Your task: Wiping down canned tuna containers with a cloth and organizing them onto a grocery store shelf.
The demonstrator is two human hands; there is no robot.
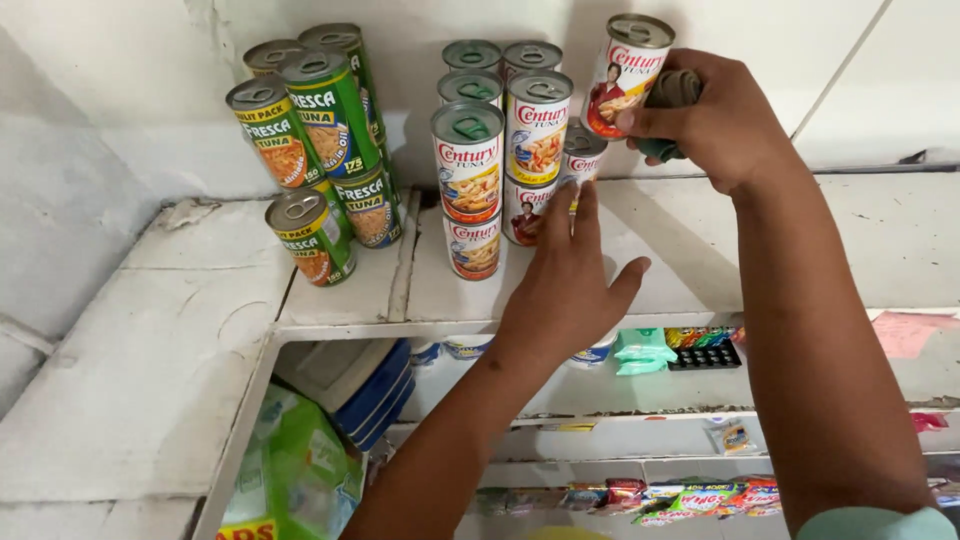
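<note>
My right hand [715, 118] holds a white and red tuna can [626, 75] up in the air above the shelf, together with a dark green cloth [668, 100]. My left hand [568, 275] is spread open, its fingertips touching the lower cans of a stack of white and red tuna cans [470, 165] on the white shelf top [640, 270]. These cans stand two high, in several rows toward the wall. To their left stands a stack of green and yellow tuna cans [330, 120], also two high.
The white wall [130, 60] is right behind the cans. Below the shelf top, lower shelves hold small packets and sachets [690, 350], a blue and white box [375, 385] and a green plastic bag [300, 470]. A worn white ledge [130, 370] runs along the left.
</note>
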